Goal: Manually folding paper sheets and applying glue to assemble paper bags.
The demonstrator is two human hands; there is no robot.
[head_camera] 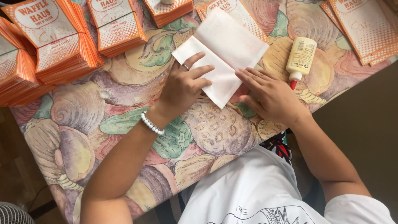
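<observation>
Fingers (199, 71) of the left hand (182, 89): spread and flat, pressing the near-left part of a white paper sheet (226, 45); nothing gripped. Right hand (269, 97): fingers extended and close together, tips on the sheet's right edge beside the fold, likewise holding nothing. Sheet: partly folded, lying at a slant on the patterned tablecloth (124, 112), one flap doubled over along a central crease. Step in hand, by judgement: flattening or creasing a fold. Next move likely calls for steady downward pressure run along the crease while the other hand pins the paper against sliding. Glue bottle (300, 56): lying on its side just right of the sheet, red tip toward the right hand, apart from the paper. Orange printed bag stacks (54, 41): far left, well apart. Table edge: near the right wrist; open cloth lies left and toward the body.
</observation>
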